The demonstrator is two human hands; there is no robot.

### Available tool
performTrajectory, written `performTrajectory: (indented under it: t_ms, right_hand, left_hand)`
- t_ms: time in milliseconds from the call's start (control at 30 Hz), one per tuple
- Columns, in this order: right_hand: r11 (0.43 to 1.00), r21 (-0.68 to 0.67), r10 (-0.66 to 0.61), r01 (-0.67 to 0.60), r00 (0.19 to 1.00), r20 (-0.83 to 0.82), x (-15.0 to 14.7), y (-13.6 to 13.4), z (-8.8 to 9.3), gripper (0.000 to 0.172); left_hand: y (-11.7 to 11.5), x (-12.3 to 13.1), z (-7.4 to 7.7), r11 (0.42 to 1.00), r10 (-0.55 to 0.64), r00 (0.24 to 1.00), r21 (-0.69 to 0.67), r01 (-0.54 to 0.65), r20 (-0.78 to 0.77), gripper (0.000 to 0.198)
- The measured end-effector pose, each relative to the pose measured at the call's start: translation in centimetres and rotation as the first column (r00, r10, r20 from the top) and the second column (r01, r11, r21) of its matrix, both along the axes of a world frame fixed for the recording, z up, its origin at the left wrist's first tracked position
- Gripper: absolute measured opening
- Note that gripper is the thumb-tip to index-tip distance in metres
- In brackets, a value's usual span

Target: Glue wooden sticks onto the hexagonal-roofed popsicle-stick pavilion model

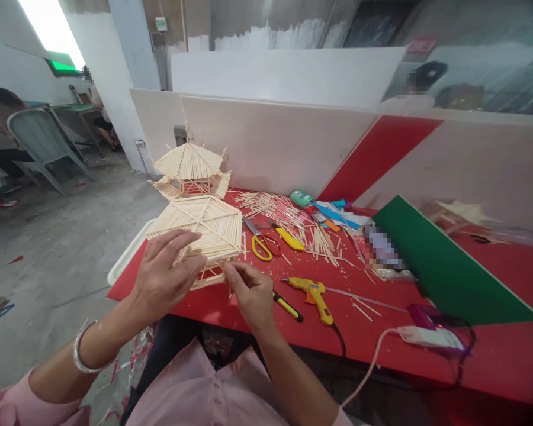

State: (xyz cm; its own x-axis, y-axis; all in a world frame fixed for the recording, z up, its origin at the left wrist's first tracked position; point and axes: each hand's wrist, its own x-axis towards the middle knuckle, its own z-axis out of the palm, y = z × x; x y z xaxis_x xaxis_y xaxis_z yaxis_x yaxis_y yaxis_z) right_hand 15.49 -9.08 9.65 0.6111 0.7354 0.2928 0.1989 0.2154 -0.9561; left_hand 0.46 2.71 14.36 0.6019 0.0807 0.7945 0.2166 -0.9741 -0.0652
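Note:
A model pavilion made of thin wooden sticks, with a flat hexagonal top panel (pixel 217 222), is between my hands near the table's front left. My left hand (pixel 162 266) grips its near left side, the fingers lying over the panel and the thumb at its front edge. Under the panel shows an open stick frame (pixel 211 275). My right hand (pixel 251 293) is closed in a pinch at the frame's right corner; its fingertips partly hide what they hold there. Just behind stands a second stick pavilion (pixel 189 163) with a peaked roof.
On the red table (pixel 257 319) lie a yellow glue gun (pixel 313 293) with a cord, a utility knife (pixel 288 306), scissors (pixel 262 245), a yellow-handled tool (pixel 289 238) and loose sticks (pixel 266 204). A green board (pixel 448 266) leans at right; a white power strip (pixel 430 337) sits near the front.

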Motion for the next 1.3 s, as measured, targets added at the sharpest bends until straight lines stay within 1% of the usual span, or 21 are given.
performTrajectory:
  t_ms: [33,100,200,300,533,633,733,900,1000,1100,1200,1300]
  right_hand:
    - [0.999,-0.019,0.040,-0.043,0.990,-0.137,-0.2,0.3,0.1,0.030]
    - [0.995,-0.031,0.085,-0.099,0.948,-0.305,-0.4,0.7,0.3,0.035]
    - [0.985,-0.046,0.129,-0.164,0.895,-0.428,-0.3,1.2,0.5,0.040]
    - [0.981,-0.045,0.143,-0.189,0.860,-0.489,-0.4,1.5,0.8,0.041]
    - [0.985,-0.038,0.113,-0.168,0.799,-0.591,-0.9,1.7,1.5,0.043]
    - [0.990,-0.040,0.082,-0.133,0.791,-0.606,-1.2,1.6,1.9,0.041]
    - [0.994,-0.043,0.056,-0.104,0.789,-0.611,-1.4,1.7,2.0,0.040]
    - [0.996,-0.049,0.027,-0.074,0.782,-0.623,-1.6,1.8,2.0,0.041]
    - [0.997,-0.055,0.012,-0.060,0.780,-0.625,-1.7,1.8,2.1,0.041]
    - [0.998,-0.056,-0.003,-0.041,0.783,-0.622,-1.8,1.8,2.2,0.042]
    - [0.997,-0.064,-0.016,-0.031,0.780,-0.626,-1.9,1.7,2.3,0.043]
    - [0.996,-0.078,-0.012,-0.048,0.780,-0.626,-2.1,1.8,2.5,0.044]
  left_hand:
    - [0.0,0.0,0.1,1.000,-0.002,1.000,0.004,0.002,0.000,0.021]
    - [0.0,-0.1,0.3,1.000,0.003,1.000,0.014,-0.003,-0.009,0.021]
    - [-0.1,-0.2,0.6,0.999,0.012,1.000,0.030,-0.011,-0.025,0.023]
    - [-0.2,-0.3,0.6,0.999,0.014,0.999,0.035,-0.013,-0.030,0.025]
    - [0.2,-0.5,0.0,0.998,0.036,0.999,0.050,-0.035,-0.035,0.027]
    - [0.3,-0.6,-0.1,0.999,0.016,0.999,0.040,-0.015,-0.040,0.029]
    - [0.3,-0.6,0.0,1.000,-0.006,0.999,0.000,0.006,-0.045,0.030]
    - [0.5,-0.7,-0.1,0.997,-0.064,0.998,-0.037,0.063,-0.011,0.032]
    - [0.7,-0.7,-0.3,0.996,-0.068,0.997,-0.051,0.070,0.034,0.042]
    - [0.9,-0.9,-0.6,0.994,-0.038,0.992,-0.099,0.050,0.120,0.052]
    - [1.0,-1.3,-0.9,0.987,-0.008,0.987,-0.154,0.033,0.160,0.049]
    - [1.0,-1.7,-1.4,0.985,-0.008,0.985,-0.169,0.037,0.174,0.041]
